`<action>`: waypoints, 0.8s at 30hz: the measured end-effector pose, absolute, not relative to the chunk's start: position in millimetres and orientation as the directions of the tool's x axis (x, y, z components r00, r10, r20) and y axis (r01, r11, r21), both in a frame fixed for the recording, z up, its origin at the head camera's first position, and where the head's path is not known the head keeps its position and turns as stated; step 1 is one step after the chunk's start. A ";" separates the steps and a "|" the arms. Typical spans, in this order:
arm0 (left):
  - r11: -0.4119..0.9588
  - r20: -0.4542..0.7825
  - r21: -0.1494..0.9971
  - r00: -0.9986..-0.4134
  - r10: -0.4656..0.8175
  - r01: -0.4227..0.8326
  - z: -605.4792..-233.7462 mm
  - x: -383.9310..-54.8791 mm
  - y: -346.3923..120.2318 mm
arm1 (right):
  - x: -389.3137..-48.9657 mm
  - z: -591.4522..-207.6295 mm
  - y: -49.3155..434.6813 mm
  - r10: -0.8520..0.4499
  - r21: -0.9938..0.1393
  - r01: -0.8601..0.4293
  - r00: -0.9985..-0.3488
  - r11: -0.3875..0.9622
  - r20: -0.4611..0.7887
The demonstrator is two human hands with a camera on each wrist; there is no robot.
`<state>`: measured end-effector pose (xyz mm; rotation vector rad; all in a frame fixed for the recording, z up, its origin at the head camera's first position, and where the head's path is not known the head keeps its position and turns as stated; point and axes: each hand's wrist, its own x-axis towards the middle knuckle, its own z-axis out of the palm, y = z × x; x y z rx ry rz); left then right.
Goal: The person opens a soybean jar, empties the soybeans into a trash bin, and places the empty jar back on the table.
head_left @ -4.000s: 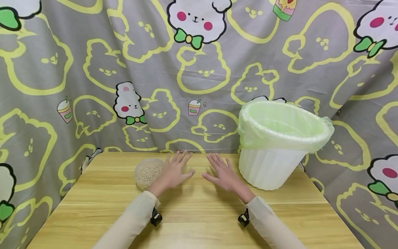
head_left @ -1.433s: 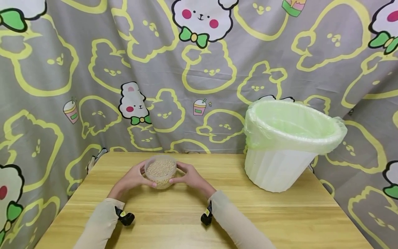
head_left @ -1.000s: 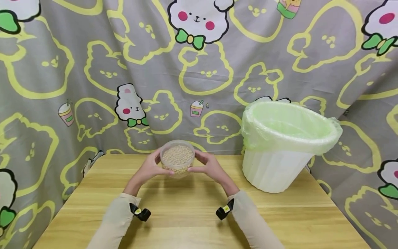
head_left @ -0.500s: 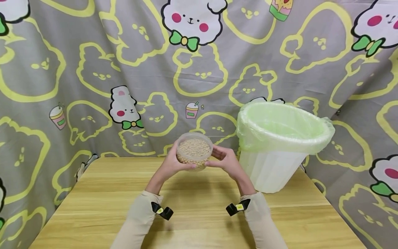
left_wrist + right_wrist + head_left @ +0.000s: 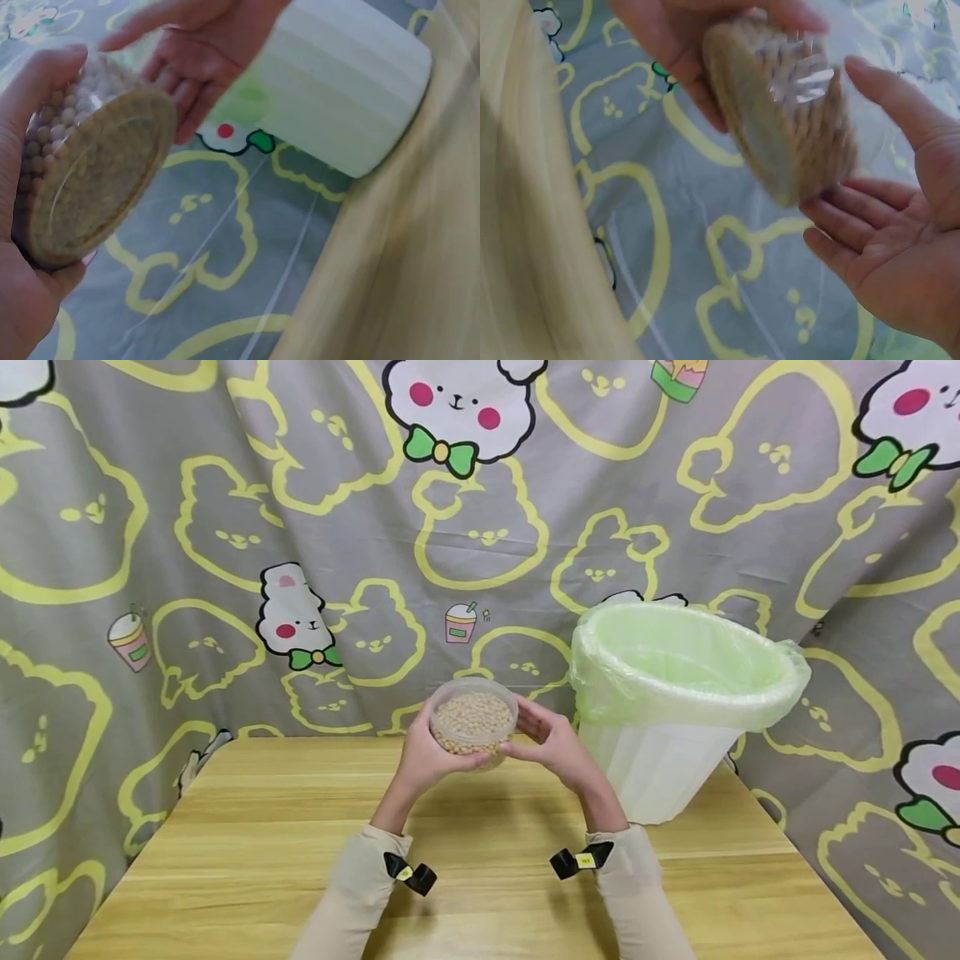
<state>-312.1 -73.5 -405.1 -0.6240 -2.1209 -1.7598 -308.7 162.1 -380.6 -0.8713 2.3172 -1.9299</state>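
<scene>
A clear round plastic tub of pale beans [image 5: 474, 717] is held above the table, its mouth tilted slightly toward me. My left hand [image 5: 429, 753] grips its left side, thumb in front and fingers wrapped behind; the left wrist view shows the tub's base [image 5: 101, 176] lifted off any surface. My right hand [image 5: 558, 747] is at the tub's right side. In the right wrist view its fingers [image 5: 855, 221] are fairly straight, with the tips at the tub's edge, and its thumb [image 5: 900, 94] stands a little apart from the wall.
A white bin [image 5: 645, 768] lined with a pale green bag [image 5: 622, 685] stands at the table's right, close to my right hand. The wooden table [image 5: 285, 827] meets a patterned grey curtain [image 5: 360, 527] at its back edge.
Both hands first lay spread, with the tub on the table at the left. They took hold of it, raised it and carried it rightward; now the right hand's grasp has loosened.
</scene>
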 end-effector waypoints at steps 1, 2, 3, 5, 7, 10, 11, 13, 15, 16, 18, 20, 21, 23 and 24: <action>0.165 0.514 0.834 -0.851 0.111 0.526 -406.5 -311.7 -71.3 | -306.1 -378.2 160.0 -0.399 -0.902 -0.420 -0.848 0.102 0.349; 0.191 0.524 0.825 -0.847 0.092 0.532 -407.7 -311.2 -68.8 | -303.3 -376.0 157.7 -0.382 -0.895 -0.431 -0.851 0.117 0.360; 0.221 0.533 0.815 -0.843 0.076 0.535 -408.9 -310.6 -66.2 | -301.1 -374.4 155.3 -0.363 -0.885 -0.443 -0.855 0.142 0.370; 0.286 0.546 0.794 -0.836 0.049 0.536 -410.9 -308.9 -61.3 | -295.7 -371.5 148.8 -0.311 -0.871 -0.448 -0.872 0.200 0.377; 0.347 0.551 0.777 -0.834 0.029 0.525 -412.5 -306.9 -56.6 | -291.0 -369.6 141.4 -0.255 -0.854 -0.437 -0.892 0.282 0.373; 0.410 0.549 0.760 -0.836 0.011 0.505 -414.6 -304.1 -50.9 | -286.2 -368.8 130.4 -0.195 -0.828 -0.405 -0.914 0.388 0.356; 0.421 0.546 0.757 -0.837 0.012 0.500 -415.3 -303.3 -49.4 | -285.3 -369.3 127.6 -0.177 -0.819 -0.392 -0.920 0.419 0.350; 0.432 0.544 0.752 -0.839 0.020 0.498 -416.6 -302.2 -47.5 | -285.3 -370.8 123.2 -0.152 -0.806 -0.380 -0.924 0.453 0.351; 0.433 0.546 0.747 -0.837 0.035 0.506 -417.4 -301.7 -46.9 | -285.4 -372.1 120.6 -0.131 -0.803 -0.374 -0.925 0.463 0.356; 0.432 0.549 0.743 -0.834 0.044 0.512 -417.7 -301.4 -46.9 | -285.5 -372.7 119.9 -0.125 -0.802 -0.377 -0.924 0.463 0.362; 0.433 0.550 0.737 -0.833 0.062 0.519 -417.3 -301.2 -47.3 | -286.1 -373.8 119.6 -0.120 -0.796 -0.392 -0.916 0.460 0.382; 0.434 0.542 0.737 -0.837 0.078 0.518 -416.3 -300.8 -48.5 | -286.6 -374.4 120.4 -0.123 -0.792 -0.411 -0.908 0.452 0.401; 0.432 0.531 0.742 -0.843 0.088 0.513 -415.5 -300.9 -49.3 | -286.9 -374.5 121.1 -0.128 -0.790 -0.420 -0.904 0.447 0.408; 0.422 0.502 0.757 -0.858 0.112 0.498 -413.4 -301.1 -51.6 | -287.2 -374.4 123.0 -0.145 -0.785 -0.437 -0.897 0.439 0.418; 0.411 0.486 0.767 -0.865 0.129 0.492 -412.5 -301.5 -53.3 | -287.3 -374.1 124.1 -0.158 -0.781 -0.446 -0.893 0.437 0.421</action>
